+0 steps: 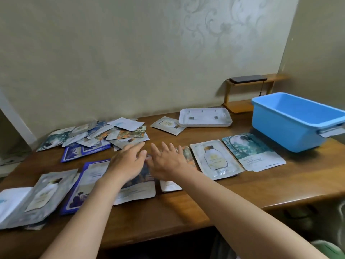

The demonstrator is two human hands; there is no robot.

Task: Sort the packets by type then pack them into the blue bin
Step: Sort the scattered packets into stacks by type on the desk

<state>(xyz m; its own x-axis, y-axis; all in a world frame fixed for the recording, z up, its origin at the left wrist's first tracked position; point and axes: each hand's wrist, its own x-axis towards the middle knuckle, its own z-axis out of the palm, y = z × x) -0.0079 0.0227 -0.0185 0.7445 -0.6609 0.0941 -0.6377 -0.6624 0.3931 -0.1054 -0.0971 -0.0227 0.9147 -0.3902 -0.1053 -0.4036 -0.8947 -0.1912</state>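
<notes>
The packets are flat foil sachets in several prints. A heap of packets [100, 135] lies at 10 o'clock from the hands, close to the wall: silver backs, orange-flower prints, a teal one and 2 blue-purple ones at its near edge. At 3 o'clock, 2 lie face up side by side: a bottle-print packet [216, 159] and, just beside it to the right, a teal floral packet [253, 152]. A smaller bottle packet [166, 125] lies at 12 o'clock, 1 corner under a white tray [205, 120]. At 8 o'clock an overlapping row holds a purple packet [80, 193] and a silver packet [46, 195]. The blue bin [291, 126] stands open at 2 o'clock on the right end of the wooden bench [186, 208].

The bin's right end runs out of view, and a white packet [11, 202] at 8 o'clock is cut by the left border. A dark-print packet [138, 189] is mostly covered by the left hand [128, 161] and forearm. An orange-print packet [188, 154] shows only at the far edge of the right hand [168, 161]. The lettering on every packet is too blurred to read.

Both hands are palm down, fingers straight and spread wide, thumbs almost meeting, holding nothing. Whether the palms press on the packets beneath I cannot tell. The bare forearms reach in from 7 and 5 o'clock.
</notes>
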